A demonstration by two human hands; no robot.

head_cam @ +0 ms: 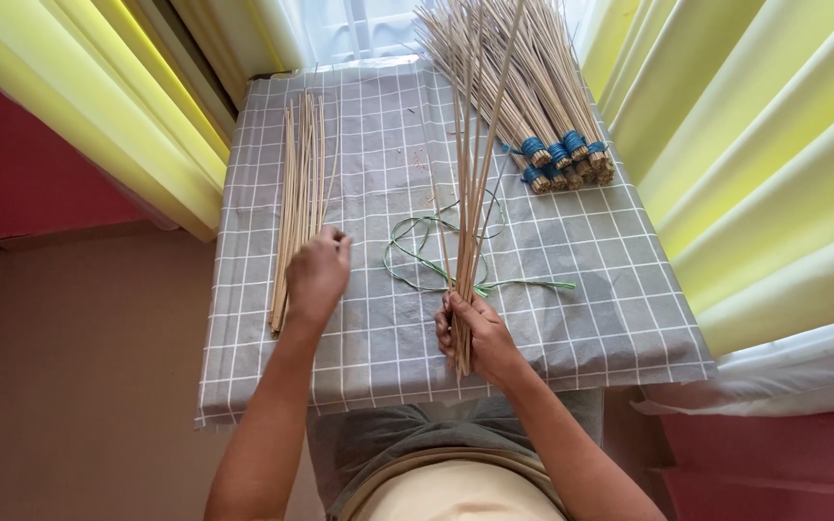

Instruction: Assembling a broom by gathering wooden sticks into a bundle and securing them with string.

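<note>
Room first: yellow-green curtains (98,106) hang on both sides of you, with sheer white fabric (359,24) behind the far edge and red wall (12,164) at the left. Tan floor (69,386) below left.

Surface: a small table under a grey cloth with a white grid (581,280), which overhangs the near edge and wrinkles slightly.

On the far right of the cloth is a pile of thin-stick bundles bound with blue wrap (557,154); the bound ends point toward you and the loose ends fan out past the far edge.

Along the left side lies a loose row of long thin sticks (301,183), roughly parallel, flat on the cloth.

At the centre is a green string (427,256), looped and tangled, with a tail running right.

Your right hand (480,338) is closed round the lower end of a handful of sticks (470,193), held upright-ish and fanning away from you over the string.

Your left hand (319,275) rests knuckles-up at the near part of the loose row, fingers curled on the sticks there; can't tell if it actually grips any.
</note>
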